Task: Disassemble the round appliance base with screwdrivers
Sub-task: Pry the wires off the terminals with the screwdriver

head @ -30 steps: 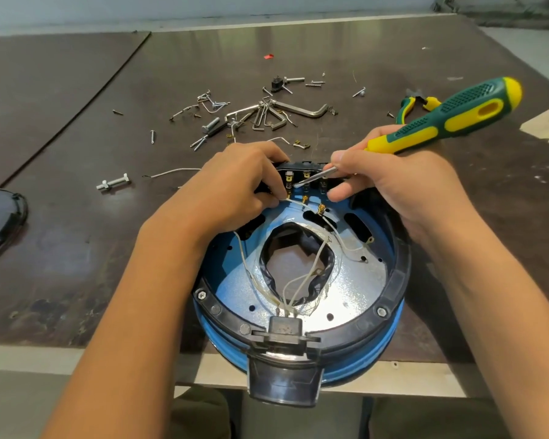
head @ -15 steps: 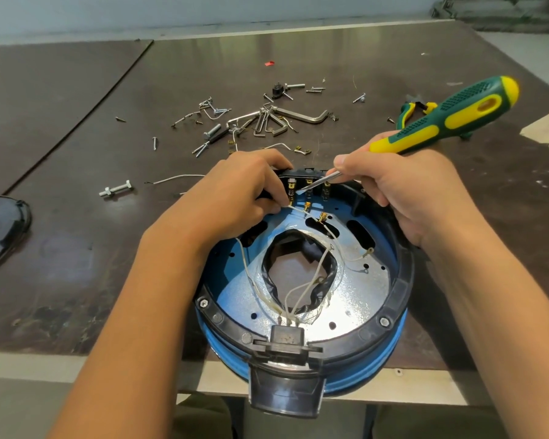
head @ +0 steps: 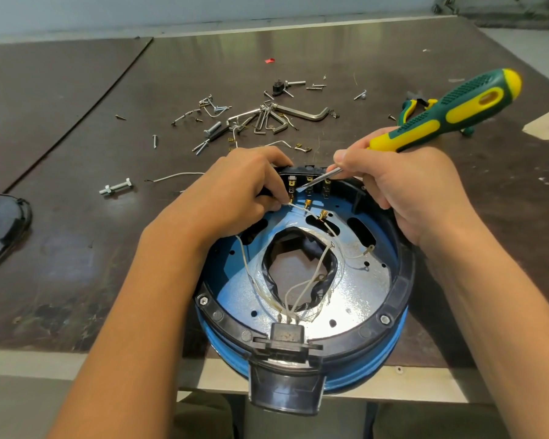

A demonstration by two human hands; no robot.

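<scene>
- Appliance base (head: 301, 312) at table's near edge; terminal block (head: 308, 185) on its far rim.
- Screwdriver (head: 425, 122) clenched in right hand (head: 406, 185), shaft slanting down-left, tip at middle terminal.
- Left hand (head: 235, 191) pinches white wire (head: 293, 205) just beside the tip.

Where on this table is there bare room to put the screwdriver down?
Bare table lies left of the base, between the black lid and the bolt. More shows right of the right hand. Crowded: the screws and hex keys beyond the base.
</scene>
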